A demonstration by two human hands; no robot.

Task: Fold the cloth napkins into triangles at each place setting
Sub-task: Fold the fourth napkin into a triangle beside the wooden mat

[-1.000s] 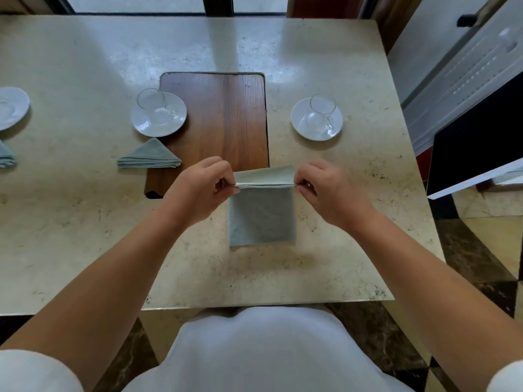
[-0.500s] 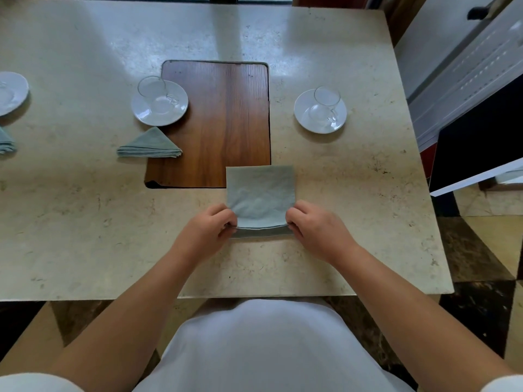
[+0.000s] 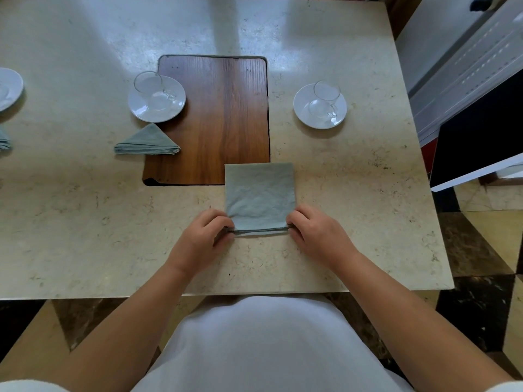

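While the pale green napkin (image 3: pixel 259 198) lies as a folded square on the stone table (image 3: pixel 85 222), its far left corner overlapping the wooden panel (image 3: pixel 220 114), the left hand (image 3: pixel 198 239) pinches its near left corner; the right hand (image 3: pixel 317 236) pinches the near right corner; a triangle-folded napkin (image 3: pixel 147 141) lies well apart to the left.

Your L hand (image 3: pixel 202 239) and R hand (image 3: pixel 317 236) pinch the near corners of the square napkin (image 3: pixel 259 198), so those corners and your fingertips under the hem are hidden; can't count its layers. Napkin covers the wooden inset's (image 3: pixel 220 117) near-right corner. At the pic's left edge a saucer (image 3: pixel 8 87) and a folded napkin (image 3: pixel 4 140) are cut off, and the table (image 3: pixel 368 193) runs out there too. Dark panel (image 3: pixel 481 137) at right is cropped, can't ID it
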